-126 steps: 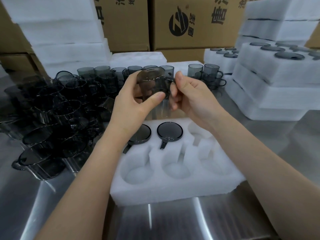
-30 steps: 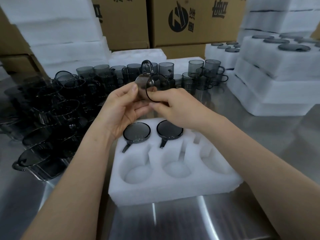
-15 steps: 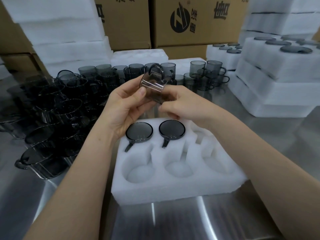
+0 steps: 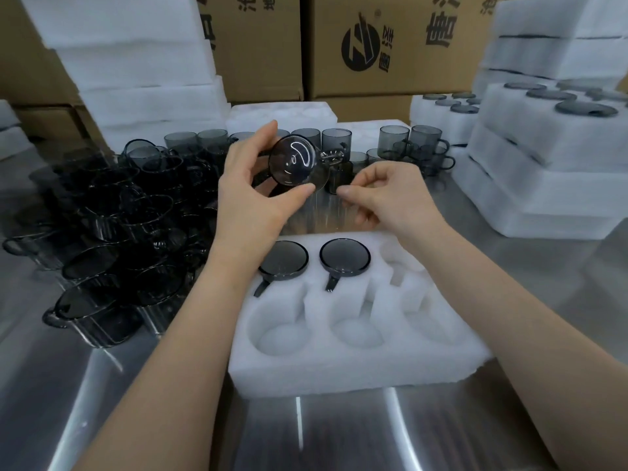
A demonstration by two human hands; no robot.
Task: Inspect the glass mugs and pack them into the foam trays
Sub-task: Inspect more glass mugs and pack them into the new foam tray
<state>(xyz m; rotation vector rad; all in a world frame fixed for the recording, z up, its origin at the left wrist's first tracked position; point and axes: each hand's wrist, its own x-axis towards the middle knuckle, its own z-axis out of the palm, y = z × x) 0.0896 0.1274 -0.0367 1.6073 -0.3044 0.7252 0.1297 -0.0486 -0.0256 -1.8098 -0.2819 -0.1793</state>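
Two mugs sit in one foam tray; left hand holds another mug.

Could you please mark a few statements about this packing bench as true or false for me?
1. The left hand grips a mug with its base toward the camera. True.
2. Two more mugs sit in the far row of the foam tray. True.
3. Every pocket of that tray is filled. False: four pockets are empty.
4. The heap of loose mugs lies right of the tray. False: the heap lies to its left.
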